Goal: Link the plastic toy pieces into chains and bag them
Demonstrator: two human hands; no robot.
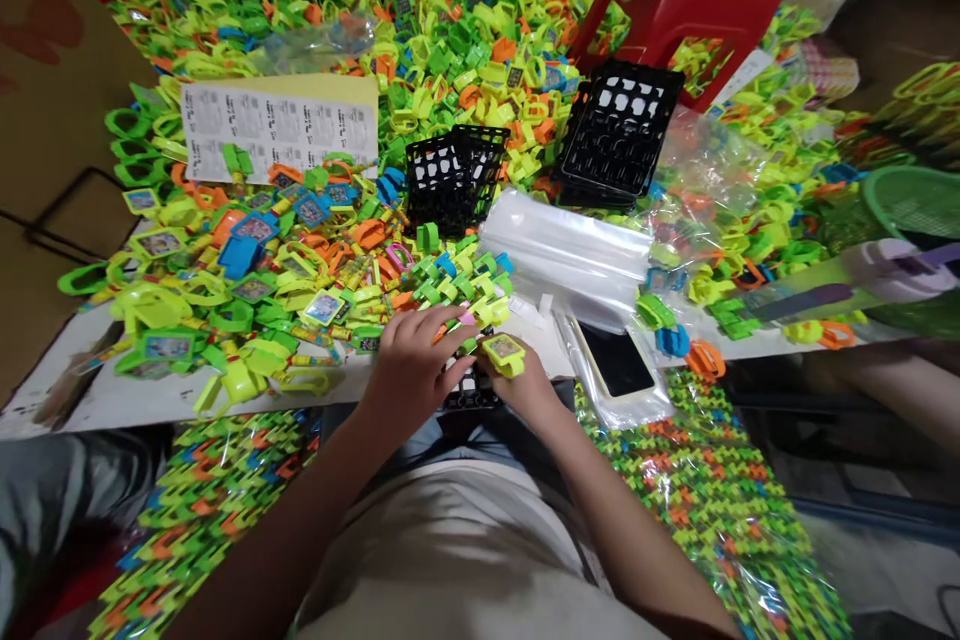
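Left hand [409, 357] sits over a black tray [471, 398] at the counter [546, 338] edge, fingers slightly spread; can't tell if it grips anything. Right hand [525, 385] is closed on a yellow toy watch [504, 352], just beside the tray. Judged partway: bare grid shows between the hands, while a tight block of watches [461, 280] sits just beyond, maybe in the same tray; overlap hides it. Packed rows [217, 510] hang or lie below the counter on both sides, apparently done. Clear bags [566, 255] lie flat beyond the right hand. Farther off, two stacks of black trays [619, 145] look unfilled, and a big loose pile [442, 50] spreads behind, so plenty looks left.
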